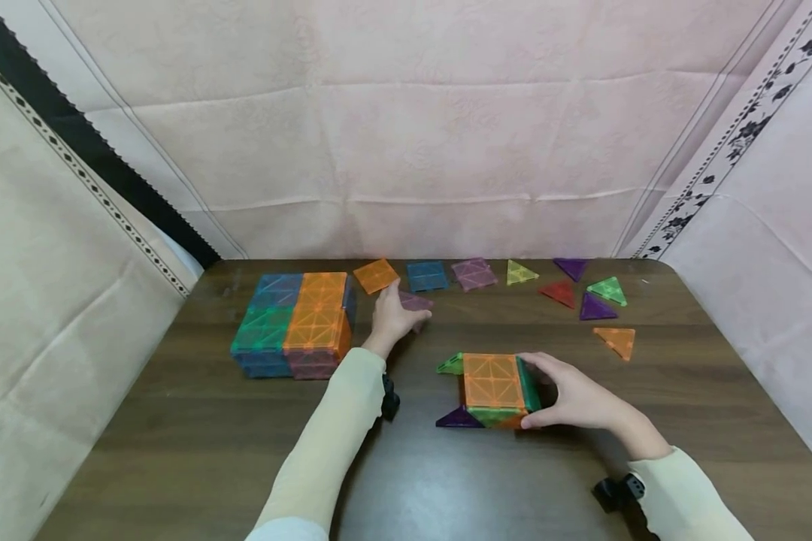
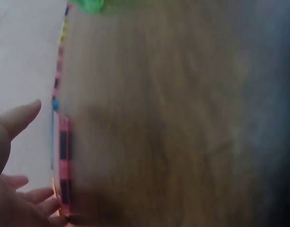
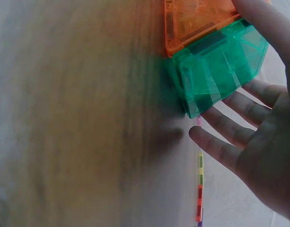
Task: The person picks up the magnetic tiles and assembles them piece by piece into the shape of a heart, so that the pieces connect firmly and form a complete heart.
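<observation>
On the brown table (image 1: 243,451) my right hand (image 1: 568,394) grips the right side of a small cube of magnetic tiles (image 1: 494,382), thumb at its near corner and fingers round the far one. The cube has an orange top and a green right wall (image 3: 220,71), where my right hand (image 3: 249,142) shows spread fingers behind that wall. A green triangle (image 1: 452,365) and a purple triangle (image 1: 459,418) lie flat at the cube's left. My left hand (image 1: 395,319) reaches to a flat pink-purple square tile (image 1: 417,301). Its fingertips (image 2: 40,201) touch the tile's edge (image 2: 63,161), thumb held apart.
A larger block of blue, green and orange tiles (image 1: 291,323) stands at the back left. Loose orange (image 1: 376,275), blue (image 1: 426,276) and purple (image 1: 474,273) squares lie along the back edge. Several triangles (image 1: 582,297) lie at the back right. Pink cloth walls enclose the table.
</observation>
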Available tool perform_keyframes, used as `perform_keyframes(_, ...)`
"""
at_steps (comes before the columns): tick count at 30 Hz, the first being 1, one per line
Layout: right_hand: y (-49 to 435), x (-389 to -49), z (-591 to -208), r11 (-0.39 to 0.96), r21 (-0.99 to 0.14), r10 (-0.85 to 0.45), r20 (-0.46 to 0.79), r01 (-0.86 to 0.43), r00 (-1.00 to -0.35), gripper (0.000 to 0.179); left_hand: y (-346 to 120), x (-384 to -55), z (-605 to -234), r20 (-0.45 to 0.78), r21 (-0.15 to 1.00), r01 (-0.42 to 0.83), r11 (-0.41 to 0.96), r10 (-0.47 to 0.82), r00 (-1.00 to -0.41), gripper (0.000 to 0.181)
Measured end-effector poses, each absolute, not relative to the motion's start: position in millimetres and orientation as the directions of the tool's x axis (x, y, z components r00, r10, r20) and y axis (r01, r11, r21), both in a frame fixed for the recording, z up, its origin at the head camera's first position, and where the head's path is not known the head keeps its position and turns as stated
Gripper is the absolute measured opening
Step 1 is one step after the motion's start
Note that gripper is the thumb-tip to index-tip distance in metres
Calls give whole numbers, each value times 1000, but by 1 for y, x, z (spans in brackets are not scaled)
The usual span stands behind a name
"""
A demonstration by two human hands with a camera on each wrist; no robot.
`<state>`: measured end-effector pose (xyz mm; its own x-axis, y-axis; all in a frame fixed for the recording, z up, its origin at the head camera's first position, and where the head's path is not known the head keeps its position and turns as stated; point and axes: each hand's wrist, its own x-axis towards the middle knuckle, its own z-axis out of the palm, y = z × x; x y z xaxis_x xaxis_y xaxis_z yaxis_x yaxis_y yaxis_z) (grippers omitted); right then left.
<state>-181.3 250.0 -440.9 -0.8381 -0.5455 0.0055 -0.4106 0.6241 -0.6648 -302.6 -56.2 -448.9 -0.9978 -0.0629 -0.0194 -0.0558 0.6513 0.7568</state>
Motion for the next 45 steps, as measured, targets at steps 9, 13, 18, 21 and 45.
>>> perform_keyframes(9,248,-183,-440,608,-683,-553,1,-404,-833,96,-62,-305,-453,-53,646,-60,761,-34,-998,96)
perform_keyframes(13,248,-184,-441,610,-681,-554,-2,-404,-833,96,-64,-306,-453,-54,621,-43,783,-12,-998,92)
perform_keyframes(18,247,-184,-441,622,-675,-546,-9,-398,-837,96,-65,-304,-451,-61,668,9,744,66,-996,91)
perform_keyframes(21,248,-183,-440,624,-674,-545,-13,-395,-839,97,-64,-298,-448,-48,736,60,675,140,-989,91)
perform_keyframes(45,251,-184,-442,616,-679,-546,-1,-401,-838,96,-70,-208,-436,-5,842,395,367,737,-675,107)
